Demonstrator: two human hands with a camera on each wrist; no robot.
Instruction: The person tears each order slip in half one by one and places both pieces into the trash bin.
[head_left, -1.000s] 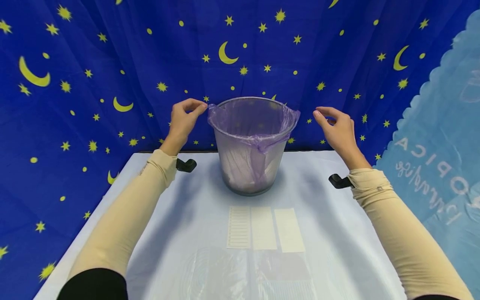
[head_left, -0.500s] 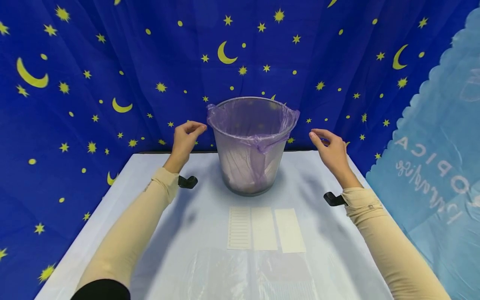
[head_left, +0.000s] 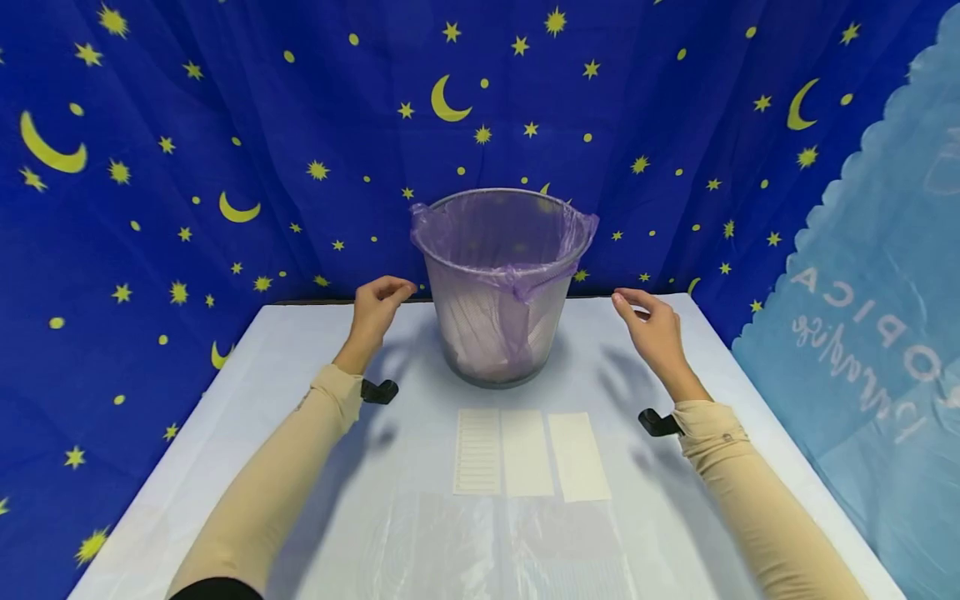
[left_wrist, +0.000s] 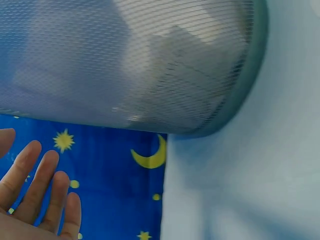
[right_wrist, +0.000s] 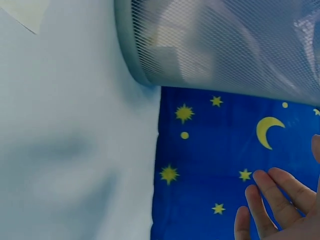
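Observation:
A mesh wastebasket (head_left: 465, 321) stands upright near the back edge of the table, lined with a thin purple bin bag (head_left: 517, 283). The bag's edge is folded out over the rim, with bunched corners at left, right and front. To the basket's left my left hand (head_left: 373, 312) hovers with relaxed fingers, holding nothing. My right hand (head_left: 652, 329) is raised on the other side, thumb and fingers loosely bent and apart from the basket. Both wrist views show the mesh wall (left_wrist: 125, 65) beside fingers (right_wrist: 277, 200) that touch nothing.
In front of the basket lie three pale paper strips (head_left: 528, 454), the left one lined, on the white tabletop (head_left: 420, 467). Clear plastic sheeting (head_left: 495, 550) covers the near part. Behind hangs a blue star-and-moon curtain (head_left: 300, 108); a light blue cloth (head_left: 885, 275) hangs at right.
Both hands have sunk from about rim height to beside the basket's middle, the right one also shifting slightly inward. The basket and its bag have stayed in place.

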